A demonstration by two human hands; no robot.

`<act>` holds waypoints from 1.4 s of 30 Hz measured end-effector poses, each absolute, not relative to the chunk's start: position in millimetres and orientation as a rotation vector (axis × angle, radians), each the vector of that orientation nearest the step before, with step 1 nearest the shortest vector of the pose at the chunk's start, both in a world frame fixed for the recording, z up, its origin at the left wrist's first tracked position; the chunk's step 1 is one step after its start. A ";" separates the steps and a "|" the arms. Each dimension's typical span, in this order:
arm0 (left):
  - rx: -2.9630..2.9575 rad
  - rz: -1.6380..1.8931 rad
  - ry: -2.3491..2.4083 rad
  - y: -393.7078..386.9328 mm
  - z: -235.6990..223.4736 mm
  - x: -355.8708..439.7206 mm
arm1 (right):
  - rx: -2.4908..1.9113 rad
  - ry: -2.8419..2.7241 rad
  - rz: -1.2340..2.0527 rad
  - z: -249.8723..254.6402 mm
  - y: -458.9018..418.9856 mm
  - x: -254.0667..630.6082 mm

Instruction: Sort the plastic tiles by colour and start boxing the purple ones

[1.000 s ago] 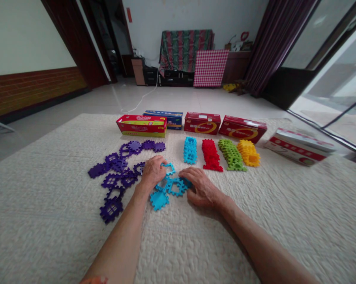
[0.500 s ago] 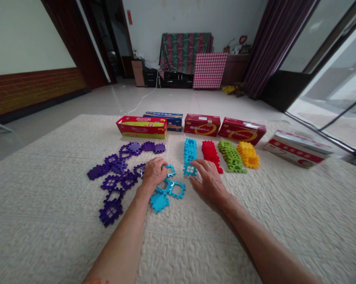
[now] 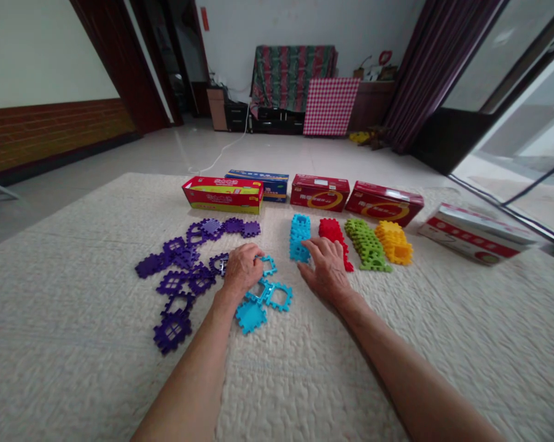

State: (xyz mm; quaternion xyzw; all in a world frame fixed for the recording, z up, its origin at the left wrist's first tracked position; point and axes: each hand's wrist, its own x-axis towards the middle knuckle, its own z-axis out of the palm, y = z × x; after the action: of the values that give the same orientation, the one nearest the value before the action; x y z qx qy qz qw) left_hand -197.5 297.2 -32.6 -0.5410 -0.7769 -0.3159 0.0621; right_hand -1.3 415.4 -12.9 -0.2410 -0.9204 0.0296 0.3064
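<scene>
My left hand [image 3: 245, 268] is closed on the edge of a light-blue toothed building tile [image 3: 269, 265] with an open middle. Below it on the mat lie several more blue tiles: a solid one [image 3: 252, 317] and a hollow one [image 3: 281, 297] linked or touching its neighbour. My right hand [image 3: 325, 268] is at the near end of an overlapping row of blue tiles [image 3: 300, 228]. Its thumb and forefinger pinch the right edge of a blue window tile [image 3: 298, 252] lying there, partly hidden by the fingers. Loose purple tiles [image 3: 172, 331] are spread left of my left hand.
Rows of red [image 3: 331, 228], green [image 3: 365, 242] and yellow tiles [image 3: 394, 241] continue to the right. Behind stand an open red-yellow box [image 3: 224, 196], a blue box [image 3: 275, 188], two dark red boxes [image 3: 320, 193] and a white-red box [image 3: 477, 234]. All rest on a quilted mat [image 3: 277, 380].
My right hand picked a blue window tile from the loose blue pile and carried it forward to the near end of the blue row. My left hand stayed on its tile.
</scene>
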 end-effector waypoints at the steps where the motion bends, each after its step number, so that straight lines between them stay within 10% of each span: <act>1: -1.628 -0.987 -2.341 297.1 -31.5 -198.0 | -0.646 -2.432 0.074 -12.9 415.8 -1.8; 18: -1.751 -0.748 -2.413 278.0 -14.3 -211.4 | -0.144 -2.677 0.329 -2.8 381.7 -19.1; 42: -1.673 -0.766 -2.449 282.5 -18.9 -212.2 | -0.624 -2.415 0.163 -10.2 398.5 -2.5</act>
State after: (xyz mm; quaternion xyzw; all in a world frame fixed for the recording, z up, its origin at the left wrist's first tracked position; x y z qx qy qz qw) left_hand -212.2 282.5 -18.9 -0.5457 -0.7988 -0.2500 0.0393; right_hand -2.5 398.5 -10.2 -0.2369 -0.9168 0.0620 0.3156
